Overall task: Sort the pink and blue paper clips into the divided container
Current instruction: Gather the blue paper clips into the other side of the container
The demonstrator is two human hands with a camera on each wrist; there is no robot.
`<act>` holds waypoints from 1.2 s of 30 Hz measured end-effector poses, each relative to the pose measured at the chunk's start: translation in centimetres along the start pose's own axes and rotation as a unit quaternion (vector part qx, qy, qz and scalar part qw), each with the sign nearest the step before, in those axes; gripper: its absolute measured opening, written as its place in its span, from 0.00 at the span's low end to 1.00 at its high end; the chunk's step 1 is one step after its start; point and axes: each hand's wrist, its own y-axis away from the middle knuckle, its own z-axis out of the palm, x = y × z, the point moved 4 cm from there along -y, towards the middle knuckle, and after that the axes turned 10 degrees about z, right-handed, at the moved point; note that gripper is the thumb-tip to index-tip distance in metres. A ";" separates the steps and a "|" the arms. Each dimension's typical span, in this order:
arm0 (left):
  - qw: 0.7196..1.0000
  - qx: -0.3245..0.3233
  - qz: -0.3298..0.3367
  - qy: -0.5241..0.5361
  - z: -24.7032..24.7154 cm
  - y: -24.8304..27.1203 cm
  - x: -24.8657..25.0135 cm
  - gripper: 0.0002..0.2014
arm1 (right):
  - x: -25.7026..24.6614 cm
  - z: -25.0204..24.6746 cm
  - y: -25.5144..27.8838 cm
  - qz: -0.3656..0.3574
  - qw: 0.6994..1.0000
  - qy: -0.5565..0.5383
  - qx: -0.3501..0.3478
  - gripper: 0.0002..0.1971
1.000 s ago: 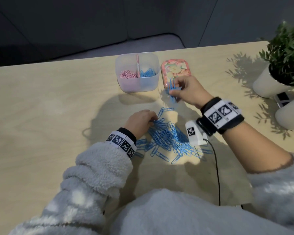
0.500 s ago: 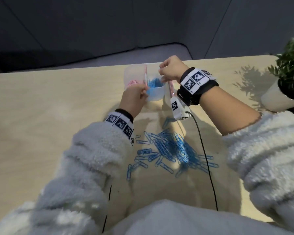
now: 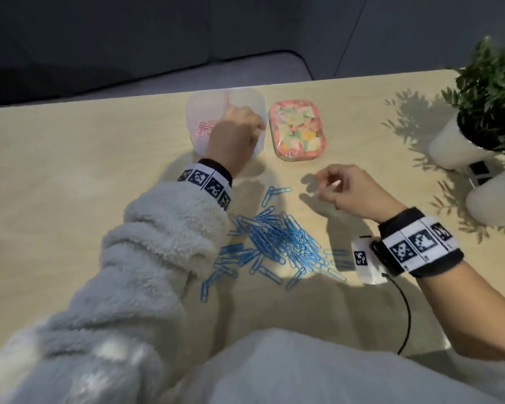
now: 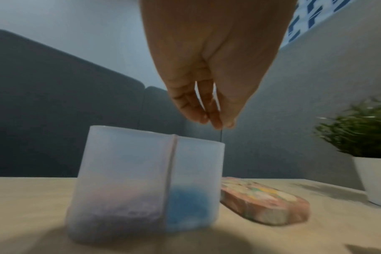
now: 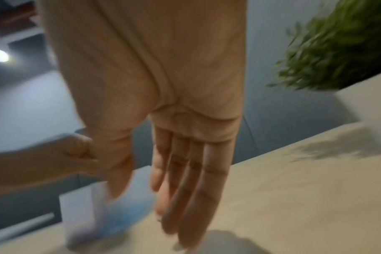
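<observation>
The fingers [image 4: 215, 113] of the left hand [image 3: 236, 135] point down, tips drawn together just above the right compartment of the divided container [image 4: 124, 171]; whether they pinch a clip there I cannot tell, the tips being blurred. That hand hangs over the container's right side, hiding it in the head view. The right hand [image 3: 353, 193] hovers above the desk [image 3: 70, 170], right of the container and near side of the tin; in the wrist view its fingers [image 5: 191, 180] are straight, lying side by side, and hold nothing.

The container is translucent, at the far middle of the desk, split by an upright wall. The pink paper clips [image 3: 206, 129] lie in its left compartment, and blue ones [image 4: 185, 202] show through the wall of the right one. The loose blue paper clips [image 3: 277, 243] lie in a tangled heap on the desk, nearer than the container, between the two forearms.

A flowered pink tin [image 3: 296, 132] lies just right of the container, apart from it. Potted plants [image 3: 490, 91] in white pots stand at the far right.
</observation>
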 end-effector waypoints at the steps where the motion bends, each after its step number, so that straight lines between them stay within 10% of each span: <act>1: 0.999 -0.034 0.016 0.013 0.8 1.0 0.4 0.11 | 1.7 0.1 1.2 0.020 0.997 0.068 -0.035 0.14; 4: 0.982 -0.185 0.010 0.028 4.2 4.2 0.9 0.14 | 6.6 1.1 4.1 0.073 0.948 0.295 -0.098 0.49; 7: 0.962 -0.272 -0.009 -0.020 7.1 6.6 0.8 0.24 | 9.1 2.7 6.2 0.107 0.951 0.275 -0.089 0.60; 18: 0.956 -0.284 0.067 0.010 8.4 11.8 3.8 0.30 | 4.8 7.1 3.6 0.004 0.989 0.147 0.008 0.20; 27: 0.949 -0.313 0.030 0.034 4.9 12.4 2.1 0.50 | 1.9 6.5 0.8 -0.023 0.949 0.303 -0.086 0.48; 36: 0.959 -0.282 0.020 -0.018 5.8 11.8 2.7 0.15 | 0.9 10.4 1.6 -0.094 0.955 0.282 0.014 0.18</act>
